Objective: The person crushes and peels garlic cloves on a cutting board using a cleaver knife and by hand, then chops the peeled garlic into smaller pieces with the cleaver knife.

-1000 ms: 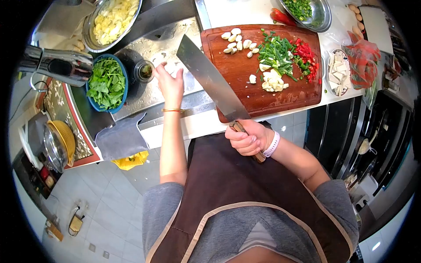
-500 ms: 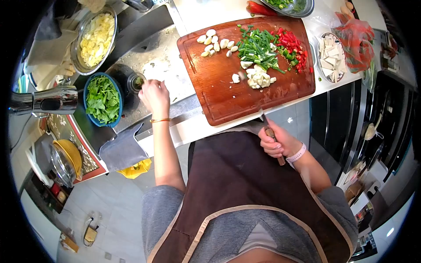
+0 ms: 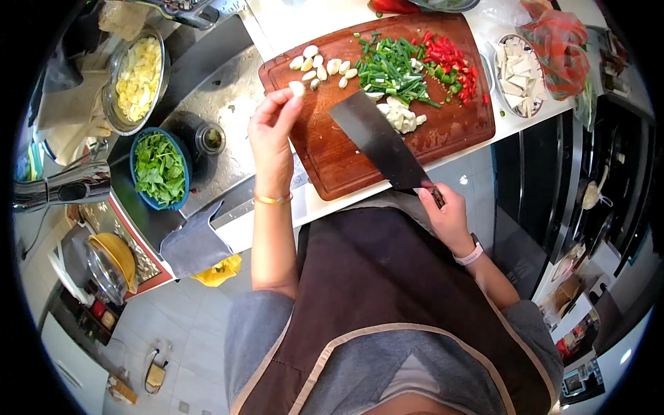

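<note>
Between thumb and fingertips, my left hand [image 3: 274, 135] pinches a garlic clove [image 3: 297, 88] at the left edge of the wooden cutting board [image 3: 332, 155]. My right hand [image 3: 448, 216] grips the handle of a cleaver [image 3: 377, 138], whose broad dark blade lies flat-looking over the board's front part. Several peeled garlic cloves [image 3: 334, 66] sit at the board's upper left. Beside them are cut green onions [image 3: 394, 69], chopped red chili [image 3: 453, 59] and a pile of crushed garlic [image 3: 401, 119], partly hidden by the blade.
Left of the board is a sink [image 3: 232, 86] with a drain [image 3: 209, 138]. A blue basket of leafy greens [image 3: 160, 168] and a metal bowl of pale yellow slices [image 3: 138, 79] stand there. White slices fill a bowl [image 3: 520, 75] at right, near a red plastic bag [image 3: 553, 52].
My left hand has moved from above the sink drain up to the board and now holds a garlic clove. My right hand has turned the cleaver so its blade extends over the board.
</note>
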{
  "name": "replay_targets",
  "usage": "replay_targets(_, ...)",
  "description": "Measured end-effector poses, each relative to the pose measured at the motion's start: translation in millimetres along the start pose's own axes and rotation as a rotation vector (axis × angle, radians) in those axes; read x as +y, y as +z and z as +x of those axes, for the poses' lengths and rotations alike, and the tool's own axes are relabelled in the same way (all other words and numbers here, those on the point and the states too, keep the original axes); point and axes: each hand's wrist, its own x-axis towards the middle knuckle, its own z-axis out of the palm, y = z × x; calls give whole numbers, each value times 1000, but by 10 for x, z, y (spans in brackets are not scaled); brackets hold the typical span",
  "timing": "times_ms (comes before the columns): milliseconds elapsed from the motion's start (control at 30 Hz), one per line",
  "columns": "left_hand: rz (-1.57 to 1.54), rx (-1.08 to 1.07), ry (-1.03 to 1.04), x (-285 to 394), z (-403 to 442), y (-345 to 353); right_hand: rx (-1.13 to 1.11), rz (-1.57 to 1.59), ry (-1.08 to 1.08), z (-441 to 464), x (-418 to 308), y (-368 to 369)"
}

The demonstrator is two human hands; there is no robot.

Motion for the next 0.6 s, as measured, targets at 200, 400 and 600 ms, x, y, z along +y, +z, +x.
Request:
replay_targets(200,-456,-287,-49,388,-370,-43,83,-116,45,-88,32,101)
replay_targets(400,1003,-260,400,-83,-502,-8,38,302,370,-193,203,132)
replay_targets(600,1171,-141,581,-399,-727,-51,-165,385,429,-214,286,222)
